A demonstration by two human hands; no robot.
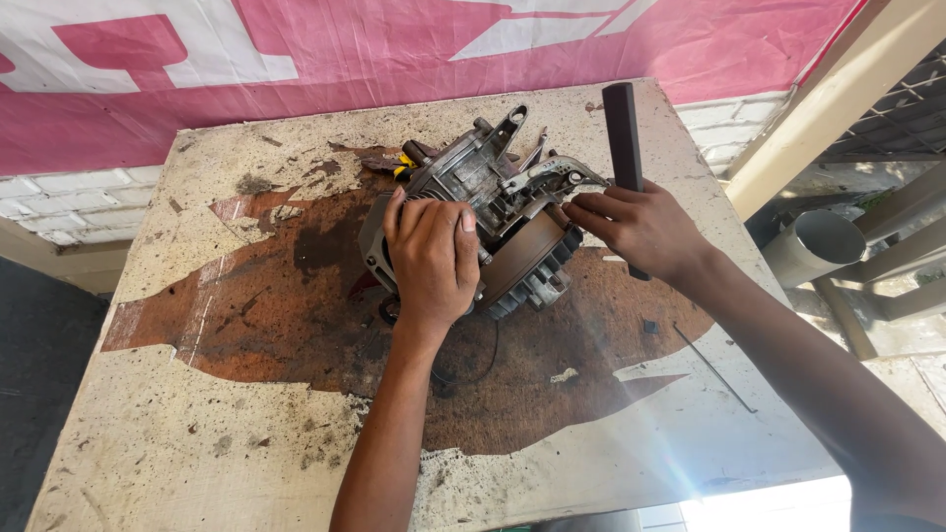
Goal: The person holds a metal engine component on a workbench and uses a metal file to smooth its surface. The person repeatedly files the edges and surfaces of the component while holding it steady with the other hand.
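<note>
On the stained worktop [246, 433], at its middle, we see a small engine block [488, 212] lying on its side. Our left hand [431, 256] presses down over its near left casing, fingers curled to steady it. Our right hand [641, 229] grips a dark bar-shaped tool handle [623, 123], fingers closed around it, at the bracket on the engine's right. We judge a fastener is being worked; next comes a firm, braced turn.

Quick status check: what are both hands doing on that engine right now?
Left hand flat on small engine, steadying it. Right hand grips black tool handle at engine's side. Worn table; thin rod lies clear.
</note>
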